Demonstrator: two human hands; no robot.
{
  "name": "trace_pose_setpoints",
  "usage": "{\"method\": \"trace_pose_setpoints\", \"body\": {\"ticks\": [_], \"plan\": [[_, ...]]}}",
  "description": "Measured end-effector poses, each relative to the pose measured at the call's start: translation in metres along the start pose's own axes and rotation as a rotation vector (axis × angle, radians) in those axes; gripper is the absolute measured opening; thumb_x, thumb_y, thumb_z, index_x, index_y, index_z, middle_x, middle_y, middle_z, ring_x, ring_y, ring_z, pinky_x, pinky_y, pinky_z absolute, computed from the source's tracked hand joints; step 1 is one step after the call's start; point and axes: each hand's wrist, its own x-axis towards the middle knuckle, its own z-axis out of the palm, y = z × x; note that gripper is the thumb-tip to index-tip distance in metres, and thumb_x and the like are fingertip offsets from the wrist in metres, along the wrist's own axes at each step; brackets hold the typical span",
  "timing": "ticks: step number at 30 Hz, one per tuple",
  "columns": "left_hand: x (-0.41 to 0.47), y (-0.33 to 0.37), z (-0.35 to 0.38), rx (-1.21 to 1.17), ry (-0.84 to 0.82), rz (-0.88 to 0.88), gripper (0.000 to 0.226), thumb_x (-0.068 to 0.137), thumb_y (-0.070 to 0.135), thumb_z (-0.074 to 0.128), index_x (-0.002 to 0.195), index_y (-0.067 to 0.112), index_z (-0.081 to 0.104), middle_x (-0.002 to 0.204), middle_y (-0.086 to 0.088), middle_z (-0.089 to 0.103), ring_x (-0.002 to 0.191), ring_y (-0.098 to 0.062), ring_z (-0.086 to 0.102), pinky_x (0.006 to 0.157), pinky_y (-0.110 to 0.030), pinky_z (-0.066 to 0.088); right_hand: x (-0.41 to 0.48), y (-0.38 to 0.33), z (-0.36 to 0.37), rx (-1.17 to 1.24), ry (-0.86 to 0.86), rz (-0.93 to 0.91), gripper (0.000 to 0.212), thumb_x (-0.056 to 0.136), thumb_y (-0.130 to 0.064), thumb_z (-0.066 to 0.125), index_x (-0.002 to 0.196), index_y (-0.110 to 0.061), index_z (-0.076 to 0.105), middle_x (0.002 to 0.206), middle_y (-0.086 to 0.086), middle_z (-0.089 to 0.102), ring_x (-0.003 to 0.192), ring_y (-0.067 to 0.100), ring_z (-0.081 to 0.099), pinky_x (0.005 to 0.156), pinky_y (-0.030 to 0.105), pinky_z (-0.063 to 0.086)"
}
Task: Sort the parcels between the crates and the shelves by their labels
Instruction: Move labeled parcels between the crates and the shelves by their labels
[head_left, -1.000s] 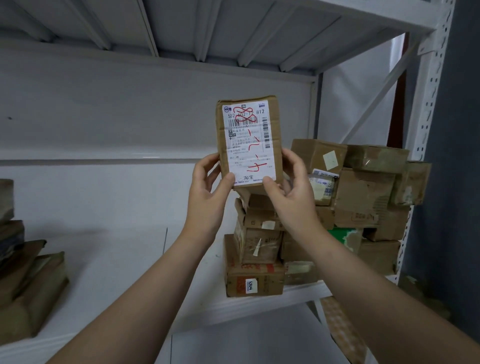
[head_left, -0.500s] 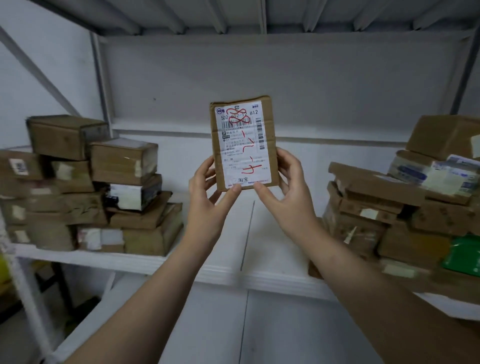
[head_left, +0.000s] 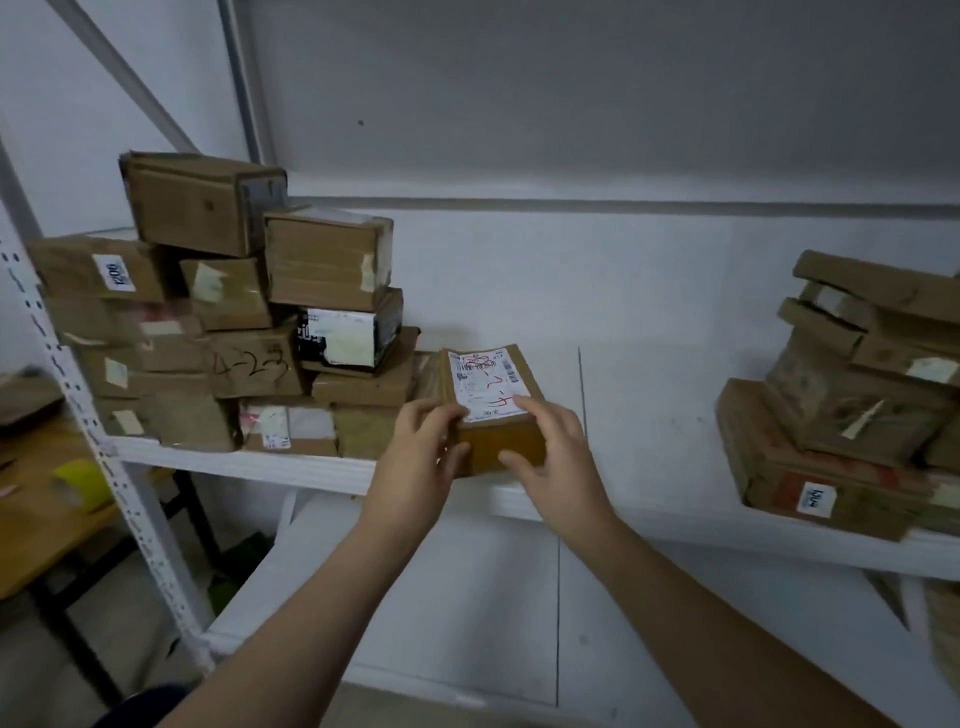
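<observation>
A white shelf board (head_left: 649, 395) is stretching across a grey-walled storeroom. At its front edge a small cardboard parcel (head_left: 498, 452) is lying flat, its white label with red handwriting facing up. The left grip (head_left: 415, 467) is curling round the parcel's near left corner, and the right grip (head_left: 556, 457) is pinching the near right end, fingers on top and thumb on the front face. A stack of taped boxes (head_left: 249, 312) is sitting just beside the parcel on the left, and another stack (head_left: 857, 415) is standing well apart on the right. Beyond the shelf's left upright (head_left: 104, 441), a wooden bench (head_left: 31, 525) is carrying a yellow tape roll (head_left: 83, 483).
</observation>
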Motion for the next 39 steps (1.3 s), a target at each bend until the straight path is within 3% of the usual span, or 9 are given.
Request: {"method": "trace_pose_setpoints", "body": {"ticks": [2,5,10,17,22,25,30,34,39], "plan": [[0.005,-0.015,0.004,0.076,-0.071,0.011,0.034,0.091,0.011,0.059,0.124,0.016,0.056,0.125,0.000,0.044,0.093,-0.012,0.054,0.077,-0.023,0.044,0.001,0.007,0.013,-0.115,0.049,0.022,0.048,0.090,-0.012,0.064,0.134,-0.022,0.049,0.135,0.004,0.044,0.113,0.015,0.053,0.092,0.022,0.046],[0.013,-0.032,0.008,0.191,-0.177,0.019,0.039,0.093,0.012,0.051,0.132,0.016,0.049,0.130,-0.004,0.049,0.105,-0.024,0.055,0.079,-0.034,0.046,0.004,0.017,0.033,-0.250,0.060,0.109,0.044,0.093,-0.015,0.059,0.135,-0.022,0.049,0.137,0.003,0.043,0.114,0.018,0.052,0.088,0.019,0.042],[0.018,-0.055,0.004,0.253,-0.216,0.141,0.036,0.091,0.016,0.058,0.126,0.012,0.056,0.120,-0.008,0.057,0.106,-0.025,0.054,0.087,-0.036,0.046,0.013,0.026,0.059,-0.359,0.020,0.179,0.046,0.096,-0.011,0.052,0.141,-0.018,0.044,0.136,0.008,0.044,0.114,0.023,0.053,0.093,0.036,0.049],[0.034,-0.064,-0.007,0.281,-0.261,0.215,0.033,0.093,0.022,0.055,0.125,0.014,0.057,0.123,-0.006,0.055,0.108,-0.024,0.052,0.086,-0.035,0.047,0.031,0.027,0.074,-0.411,-0.042,0.153,0.048,0.097,-0.018,0.050,0.144,-0.021,0.041,0.132,0.009,0.044,0.111,0.026,0.053,0.088,0.035,0.049],[0.043,-0.043,-0.007,0.232,-0.245,0.279,0.033,0.092,0.022,0.056,0.124,0.013,0.058,0.123,-0.007,0.057,0.110,-0.026,0.053,0.088,-0.037,0.045,0.033,0.017,0.045,-0.549,-0.121,0.109,0.066,0.094,-0.026,0.056,0.151,-0.027,0.023,0.150,0.010,0.031,0.131,0.028,0.036,0.100,0.042,0.042],[0.047,-0.022,0.000,0.183,-0.238,0.324,0.030,0.091,0.018,0.058,0.121,0.012,0.061,0.119,-0.008,0.059,0.109,-0.027,0.054,0.088,-0.036,0.044,0.025,0.008,0.003,-0.563,0.029,0.046,0.056,0.093,-0.023,0.056,0.145,-0.021,0.036,0.145,0.006,0.040,0.131,0.024,0.038,0.098,0.038,0.041],[0.053,0.033,0.035,0.054,-0.255,0.389,0.030,0.093,0.024,0.055,0.122,0.017,0.058,0.123,-0.003,0.057,0.111,-0.022,0.053,0.089,-0.031,0.041,0.000,-0.002,-0.082,-0.657,0.292,-0.059,0.033,0.085,-0.006,0.064,0.117,-0.007,0.064,0.120,0.014,0.059,0.110,0.032,0.056,0.088,0.038,0.046],[0.054,0.094,0.076,-0.013,-0.279,0.444,0.032,0.095,0.029,0.052,0.127,0.022,0.054,0.129,0.002,0.054,0.116,-0.017,0.049,0.090,-0.026,0.038,-0.021,-0.001,-0.147,-0.794,0.423,-0.077,0.027,0.077,-0.004,0.071,0.103,-0.008,0.069,0.106,0.013,0.060,0.097,0.031,0.057,0.084,0.046,0.048],[0.068,0.176,0.117,-0.109,-0.262,0.568,0.039,0.093,0.025,0.056,0.130,0.018,0.052,0.129,-0.002,0.051,0.116,-0.019,0.050,0.090,-0.023,0.036,-0.040,0.008,-0.233,-0.936,0.575,-0.050,0.036,0.076,-0.010,0.073,0.112,-0.011,0.065,0.118,0.017,0.053,0.111,0.028,0.042,0.094,0.048,0.039]]}}
